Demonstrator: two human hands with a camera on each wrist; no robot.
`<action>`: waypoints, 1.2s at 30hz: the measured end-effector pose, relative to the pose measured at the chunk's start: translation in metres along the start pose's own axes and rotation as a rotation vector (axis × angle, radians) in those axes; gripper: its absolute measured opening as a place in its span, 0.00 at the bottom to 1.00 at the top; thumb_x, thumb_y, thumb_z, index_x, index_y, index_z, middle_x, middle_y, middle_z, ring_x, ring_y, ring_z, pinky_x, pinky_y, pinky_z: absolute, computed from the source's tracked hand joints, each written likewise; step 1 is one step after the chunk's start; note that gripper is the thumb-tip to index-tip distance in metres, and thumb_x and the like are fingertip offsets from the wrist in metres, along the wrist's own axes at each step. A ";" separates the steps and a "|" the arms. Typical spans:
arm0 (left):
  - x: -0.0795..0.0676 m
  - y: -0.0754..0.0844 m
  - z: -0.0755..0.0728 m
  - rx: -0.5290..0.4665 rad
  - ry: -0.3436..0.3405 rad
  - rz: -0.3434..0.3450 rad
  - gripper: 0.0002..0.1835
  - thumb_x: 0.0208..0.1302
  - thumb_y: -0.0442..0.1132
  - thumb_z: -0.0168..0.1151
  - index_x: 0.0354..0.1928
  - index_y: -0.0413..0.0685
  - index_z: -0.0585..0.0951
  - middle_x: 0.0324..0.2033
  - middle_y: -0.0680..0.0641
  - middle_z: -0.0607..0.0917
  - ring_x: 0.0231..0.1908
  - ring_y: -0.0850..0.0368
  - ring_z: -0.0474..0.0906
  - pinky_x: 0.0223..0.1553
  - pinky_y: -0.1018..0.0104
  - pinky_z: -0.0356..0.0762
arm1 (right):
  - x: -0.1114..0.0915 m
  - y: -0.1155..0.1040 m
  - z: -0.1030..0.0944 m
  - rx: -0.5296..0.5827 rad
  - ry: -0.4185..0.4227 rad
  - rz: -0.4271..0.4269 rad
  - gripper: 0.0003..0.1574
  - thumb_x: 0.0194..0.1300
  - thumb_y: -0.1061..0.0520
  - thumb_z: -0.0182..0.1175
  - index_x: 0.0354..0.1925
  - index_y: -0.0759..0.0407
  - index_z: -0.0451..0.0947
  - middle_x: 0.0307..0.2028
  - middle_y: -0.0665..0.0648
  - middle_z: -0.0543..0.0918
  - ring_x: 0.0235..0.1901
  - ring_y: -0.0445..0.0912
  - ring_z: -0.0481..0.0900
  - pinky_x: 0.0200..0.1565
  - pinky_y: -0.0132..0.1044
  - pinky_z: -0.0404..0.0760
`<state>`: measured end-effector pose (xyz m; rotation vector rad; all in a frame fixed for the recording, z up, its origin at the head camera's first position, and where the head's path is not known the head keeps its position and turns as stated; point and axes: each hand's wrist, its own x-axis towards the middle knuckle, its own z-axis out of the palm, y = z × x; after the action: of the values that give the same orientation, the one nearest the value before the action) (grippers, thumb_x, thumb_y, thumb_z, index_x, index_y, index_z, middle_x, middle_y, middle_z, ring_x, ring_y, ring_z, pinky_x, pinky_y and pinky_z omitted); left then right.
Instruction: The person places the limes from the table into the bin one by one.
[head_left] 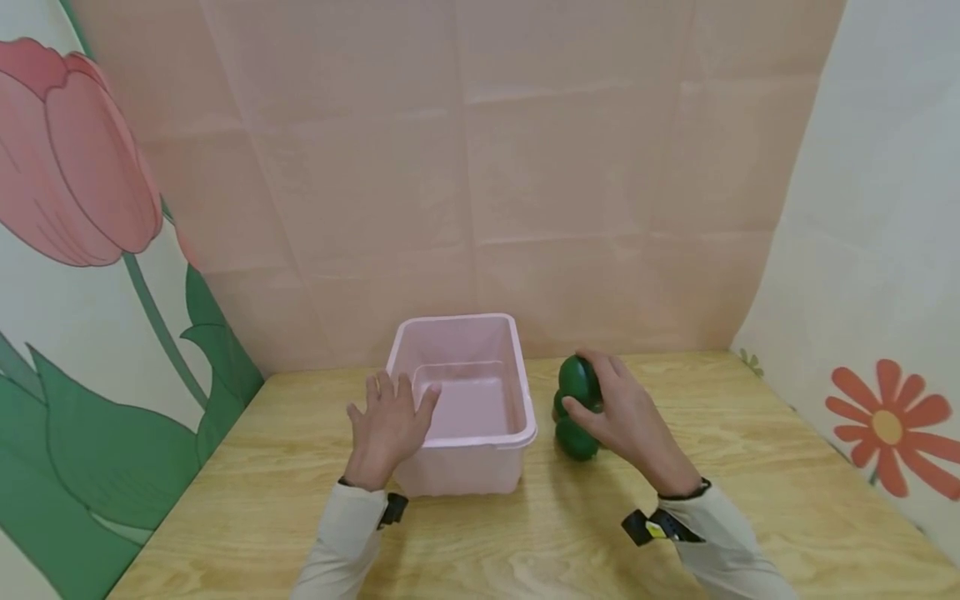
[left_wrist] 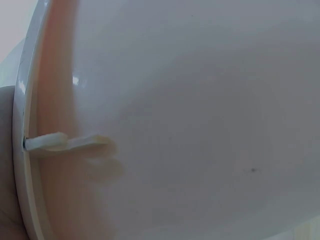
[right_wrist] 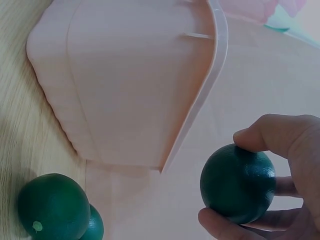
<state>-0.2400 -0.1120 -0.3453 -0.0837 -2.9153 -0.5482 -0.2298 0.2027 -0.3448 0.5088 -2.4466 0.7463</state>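
My right hand (head_left: 628, 415) grips a dark green lime (right_wrist: 237, 182) between thumb and fingers, raised above the wooden table. Below it, more limes sit on the table; the right wrist view shows a front lime (right_wrist: 52, 205) with a pale stem spot, and another lime (right_wrist: 96, 226) partly hidden behind. My left hand (head_left: 388, 427) has its fingers spread over the near left rim of a pink plastic bin (head_left: 465, 468). In the left wrist view, the bin's outer wall (left_wrist: 200, 110) fills most of the picture, with part of the hand (left_wrist: 7, 175) along the rim.
The bin stands on the wood-grain table (head_left: 292, 483), left of the limes. A pink sheet (head_left: 465, 183) hangs behind the table. Flower-printed panels flank it, with a tulip (head_left: 97, 158) at left and a red flower (head_left: 887, 427) at right.
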 end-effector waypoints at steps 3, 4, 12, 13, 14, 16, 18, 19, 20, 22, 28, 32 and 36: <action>0.000 0.000 0.000 0.005 -0.001 0.001 0.44 0.75 0.67 0.34 0.75 0.36 0.60 0.74 0.26 0.52 0.75 0.30 0.42 0.62 0.20 0.42 | 0.001 -0.001 0.000 0.007 0.018 -0.019 0.42 0.62 0.52 0.69 0.68 0.61 0.64 0.57 0.68 0.74 0.46 0.60 0.80 0.42 0.57 0.82; 0.000 0.000 -0.001 0.005 -0.003 0.001 0.44 0.75 0.67 0.34 0.75 0.36 0.60 0.74 0.26 0.51 0.75 0.30 0.42 0.62 0.20 0.42 | 0.001 -0.001 0.000 0.009 0.022 -0.023 0.42 0.61 0.53 0.70 0.68 0.61 0.64 0.57 0.68 0.74 0.46 0.60 0.80 0.42 0.57 0.82; -0.001 -0.001 0.000 -0.005 -0.006 -0.001 0.44 0.75 0.67 0.35 0.75 0.36 0.60 0.74 0.27 0.51 0.75 0.30 0.41 0.62 0.19 0.41 | 0.001 -0.003 0.002 0.026 0.016 -0.043 0.42 0.61 0.54 0.70 0.68 0.62 0.64 0.58 0.68 0.74 0.49 0.61 0.79 0.43 0.57 0.82; -0.001 -0.001 0.000 -0.005 -0.005 -0.002 0.44 0.75 0.67 0.35 0.75 0.36 0.60 0.74 0.27 0.51 0.75 0.30 0.41 0.62 0.19 0.41 | 0.001 -0.004 0.002 0.027 0.015 -0.045 0.42 0.61 0.54 0.70 0.68 0.62 0.64 0.58 0.68 0.74 0.49 0.61 0.79 0.44 0.57 0.82; -0.001 -0.001 0.000 -0.005 -0.003 -0.001 0.44 0.76 0.67 0.35 0.75 0.35 0.60 0.74 0.26 0.52 0.75 0.30 0.41 0.62 0.19 0.41 | 0.001 -0.004 0.003 0.027 0.016 -0.047 0.42 0.61 0.54 0.70 0.68 0.62 0.64 0.58 0.68 0.74 0.49 0.61 0.79 0.44 0.57 0.82; -0.001 -0.001 0.000 -0.005 0.001 0.001 0.43 0.76 0.66 0.35 0.75 0.35 0.61 0.74 0.26 0.52 0.75 0.30 0.42 0.62 0.19 0.41 | 0.001 -0.005 0.003 0.027 0.017 -0.046 0.42 0.61 0.54 0.70 0.68 0.63 0.64 0.58 0.68 0.75 0.49 0.61 0.79 0.44 0.57 0.82; -0.001 0.000 -0.001 -0.005 0.004 0.002 0.43 0.76 0.66 0.35 0.74 0.35 0.61 0.74 0.26 0.52 0.75 0.30 0.42 0.62 0.19 0.42 | 0.001 -0.006 0.003 0.028 0.016 -0.043 0.42 0.61 0.54 0.70 0.68 0.63 0.64 0.58 0.68 0.74 0.48 0.61 0.79 0.44 0.57 0.82; 0.000 0.000 -0.001 -0.004 0.004 0.002 0.44 0.76 0.67 0.35 0.74 0.35 0.61 0.74 0.26 0.52 0.75 0.30 0.42 0.62 0.20 0.42 | 0.001 -0.006 0.004 0.029 0.013 -0.040 0.42 0.61 0.54 0.71 0.68 0.63 0.64 0.58 0.68 0.74 0.48 0.61 0.79 0.44 0.57 0.82; 0.000 0.000 -0.001 -0.002 0.003 0.001 0.44 0.76 0.67 0.34 0.74 0.36 0.61 0.74 0.26 0.52 0.75 0.31 0.42 0.62 0.20 0.42 | 0.001 -0.006 0.004 0.030 0.011 -0.037 0.43 0.61 0.54 0.71 0.68 0.63 0.64 0.58 0.68 0.74 0.49 0.61 0.79 0.44 0.58 0.82; 0.000 0.000 -0.001 -0.001 0.001 -0.001 0.44 0.75 0.67 0.34 0.75 0.36 0.61 0.74 0.27 0.52 0.75 0.31 0.42 0.62 0.20 0.42 | 0.001 -0.007 0.005 0.031 0.009 -0.034 0.43 0.60 0.54 0.71 0.68 0.63 0.65 0.58 0.69 0.74 0.48 0.61 0.79 0.44 0.58 0.81; 0.000 0.001 0.000 -0.013 -0.001 0.000 0.42 0.76 0.65 0.37 0.74 0.36 0.61 0.74 0.27 0.52 0.75 0.31 0.42 0.62 0.20 0.41 | 0.000 -0.010 0.007 0.035 0.016 -0.043 0.41 0.59 0.55 0.71 0.66 0.64 0.66 0.57 0.70 0.74 0.47 0.61 0.79 0.44 0.58 0.82; 0.000 0.001 -0.001 -0.008 -0.001 0.002 0.43 0.76 0.66 0.37 0.74 0.36 0.61 0.74 0.27 0.52 0.75 0.31 0.42 0.62 0.20 0.41 | 0.000 -0.012 0.008 0.048 0.011 -0.058 0.41 0.60 0.56 0.70 0.67 0.64 0.65 0.57 0.70 0.74 0.48 0.61 0.79 0.43 0.58 0.82; 0.000 0.001 -0.001 -0.009 -0.001 0.002 0.42 0.76 0.65 0.37 0.75 0.36 0.61 0.74 0.27 0.52 0.75 0.30 0.42 0.62 0.19 0.41 | 0.000 -0.013 0.011 0.057 0.010 -0.070 0.41 0.60 0.57 0.71 0.67 0.64 0.65 0.58 0.70 0.75 0.48 0.61 0.79 0.43 0.57 0.83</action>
<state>-0.2402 -0.1116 -0.3442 -0.0883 -2.9140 -0.5608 -0.2275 0.1864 -0.3474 0.6076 -2.3915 0.7897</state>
